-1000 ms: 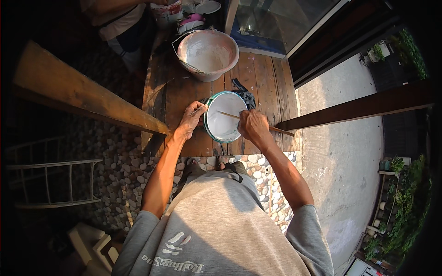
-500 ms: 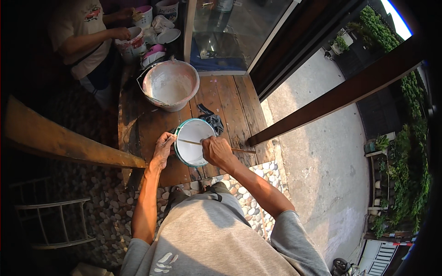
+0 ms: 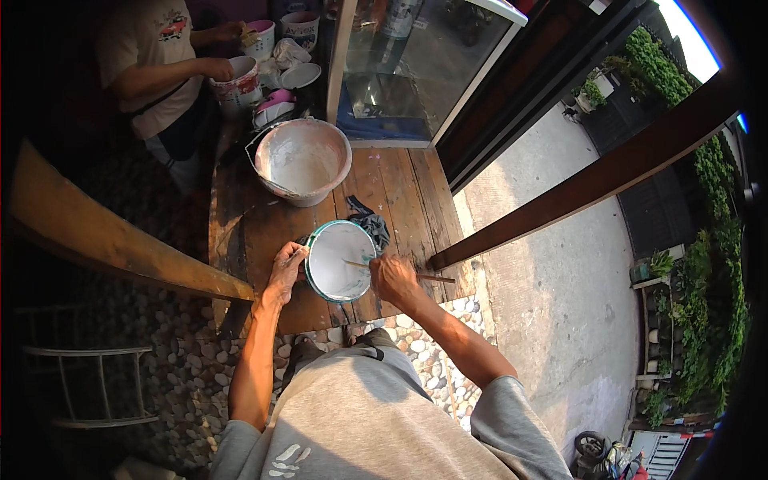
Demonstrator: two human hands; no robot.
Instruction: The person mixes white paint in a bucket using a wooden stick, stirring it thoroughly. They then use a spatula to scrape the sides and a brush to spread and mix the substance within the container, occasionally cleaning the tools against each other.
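A small bucket [image 3: 342, 301] with a green rim stands on the wooden table [image 3: 264, 232], with white paint [image 3: 326, 264] inside. My left hand [image 3: 286, 270] is closed on the left side of its rim. My right hand [image 3: 395, 280], beside the right rim, is closed round a thin wooden stick [image 3: 437, 278]. One end of the stick reaches into the bucket and the other sticks out to the right. A crumpled black cloth [image 3: 370, 222] lies just behind the bucket. Farther back stands a large paint-stained pail [image 3: 276, 184] with a wire handle, its inside coated whitish.
At the back left another person [image 3: 164, 80] has a hand at a stained bucket [image 3: 238, 92]. More tubs and a white lid [image 3: 301, 76] stand there. A glass case [image 3: 416, 80] is behind the table. Wooden posts [image 3: 560, 196] slant on both sides; a pebbled floor [image 3: 192, 352] lies below.
My right hand has moved right and down with the stick, so less of the stick lies across the bucket. The left hand keeps its hold. The whole view has shifted slightly.
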